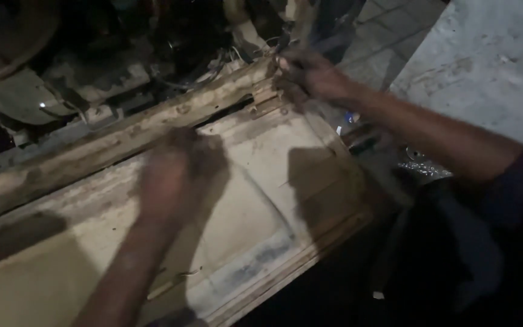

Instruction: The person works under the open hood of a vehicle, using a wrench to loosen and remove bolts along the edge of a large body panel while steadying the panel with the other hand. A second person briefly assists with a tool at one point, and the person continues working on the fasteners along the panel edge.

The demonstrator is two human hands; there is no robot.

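A large dirty cream-coloured metal panel [255, 181] with raised ribs lies tilted before me. A rusty beam [122, 136] runs along its upper edge. My left hand [174, 175] rests on the panel near that edge; it is blurred and looks closed, with nothing seen in it. My right hand [307, 75] reaches to the panel's upper right corner and grips something thin there by the tangled wires [222, 63]. What it grips is too blurred to name.
Dark machinery and grimy parts [80, 85] fill the space beyond the beam. A pale concrete slab [485, 60] stands at the right, with paved ground [388, 36] behind. Small shiny bits [422, 166] lie below my right forearm. The lower right is dark.
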